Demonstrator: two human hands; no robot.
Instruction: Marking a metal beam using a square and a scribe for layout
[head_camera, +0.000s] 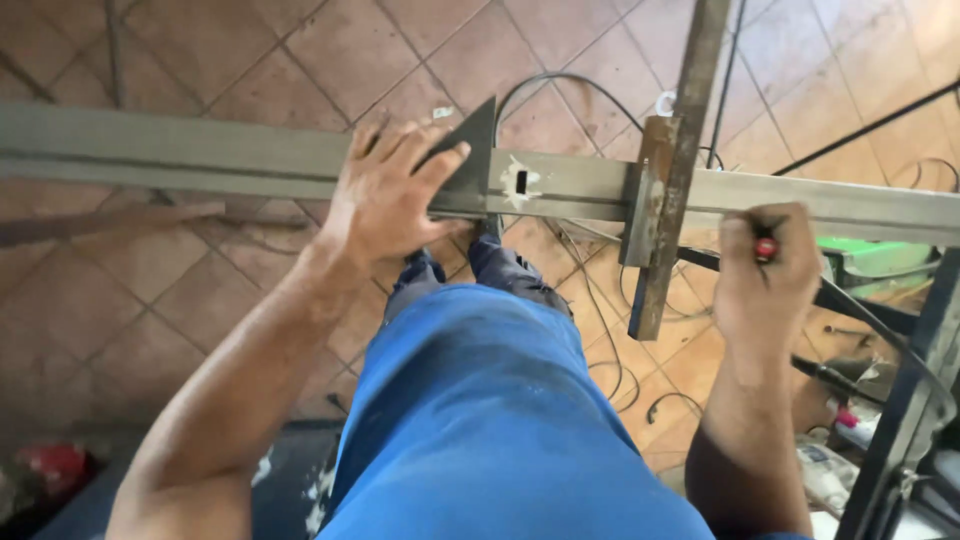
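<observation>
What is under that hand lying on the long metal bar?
The left hand presses a dark triangular metal square flat on the long metal bar. Only the square's pointed end shows; the rest, and the bar beneath it, is covered.

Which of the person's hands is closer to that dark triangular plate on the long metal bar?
Left. The left hand lies flat on the triangular plate, pressing it to the metal bar. The right hand is far along the bar, gripping a red-handled tool.

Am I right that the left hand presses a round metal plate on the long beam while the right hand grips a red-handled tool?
Not quite. In the head view the plate under the left hand is triangular, not round. It does lie on the long beam, and the right hand does grip a red-handled tool.
</observation>
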